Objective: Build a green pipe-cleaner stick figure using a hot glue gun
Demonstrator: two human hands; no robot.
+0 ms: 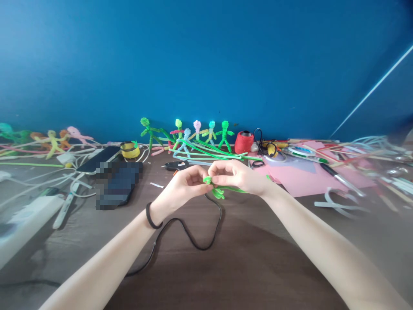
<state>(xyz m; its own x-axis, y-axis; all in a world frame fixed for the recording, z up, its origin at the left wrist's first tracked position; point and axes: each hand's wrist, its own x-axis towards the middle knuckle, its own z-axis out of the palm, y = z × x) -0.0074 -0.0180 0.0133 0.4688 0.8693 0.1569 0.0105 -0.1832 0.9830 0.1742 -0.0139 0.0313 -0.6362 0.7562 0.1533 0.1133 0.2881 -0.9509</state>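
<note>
One green piece (218, 194), up over the table (226, 275), between my left hand (189, 183) and my right hand (241, 174).

Left: thumb and forefinger pinched on the bunched end, which sits right at the fingertips. Right: thumb and forefinger closed on the piece from the other side, tips very near the left's; cannot tell whether they touch. Remaining fingers of both curled in. Short curled ends show just below the pinch; a longer length runs off under my right hand, toward the wrist. Dark band (152, 215) on my left wrist.

Beyond the left knuckles, near: glue gun (177, 165). Black cord (206, 248) loops over the table between my forearms. Past the right hand: heap of green strips (222, 153). Behind it, dolls (225, 134) upright along the foot of the blue wall (206, 64); red spool (244, 143) just beside them, to the right.

Farther right: pink paper (300, 178), with a pen (342, 178) across it. Left side: black phone (119, 185), well apart from the hand; yellow tape (130, 150) behind it. More dolls at far left, near the wall. Far right edge blurred, small items there hard to make out.
</note>
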